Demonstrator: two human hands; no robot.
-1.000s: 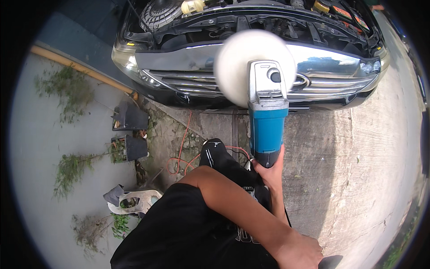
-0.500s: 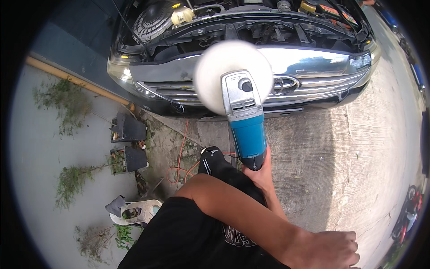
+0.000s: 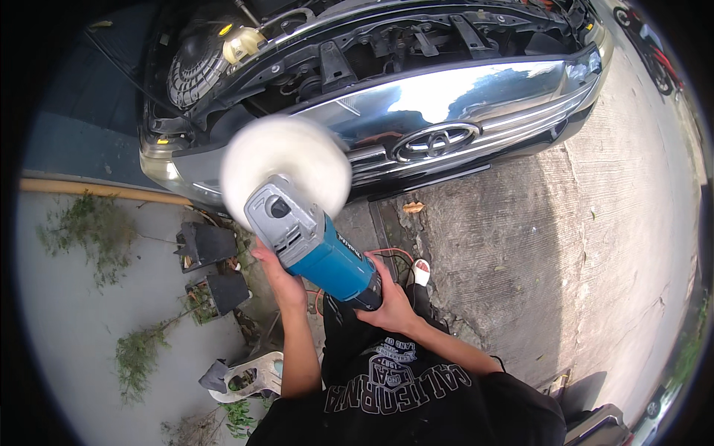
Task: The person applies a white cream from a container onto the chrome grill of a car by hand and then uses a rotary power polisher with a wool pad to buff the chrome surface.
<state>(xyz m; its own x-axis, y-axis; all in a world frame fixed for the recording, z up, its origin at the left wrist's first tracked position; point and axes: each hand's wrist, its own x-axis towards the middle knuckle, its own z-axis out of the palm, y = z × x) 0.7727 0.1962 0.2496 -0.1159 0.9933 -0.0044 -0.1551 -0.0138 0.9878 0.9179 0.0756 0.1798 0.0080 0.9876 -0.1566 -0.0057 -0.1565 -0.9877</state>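
Observation:
A teal and grey electric polisher (image 3: 331, 256) with a round white pad (image 3: 294, 160) is held out in front of me, tilted toward the upper left. My right hand (image 3: 393, 305) wraps round the black rear end of its body. Beside the grey metal head, my left hand (image 3: 282, 279) grips the tool from its left side; most of those fingers are hidden behind it. The pad's rim is smeared. It covers part of the car's front at the left end of the shiny grille (image 3: 446, 111); whether it touches there I cannot tell.
The car's engine bay (image 3: 401, 44) lies open above the grille. Black planters (image 3: 208, 241) with thin plants stand left, below a yellowish pipe (image 3: 104, 189) along the wall. A pale plastic chair (image 3: 256, 375) is at lower left. An orange cord (image 3: 394, 251) lies near my feet on the concrete.
My left hand, a fist at lower right before, is now on the polisher. The polisher has swung left and tilted. My view has turned, and the grille appears larger.

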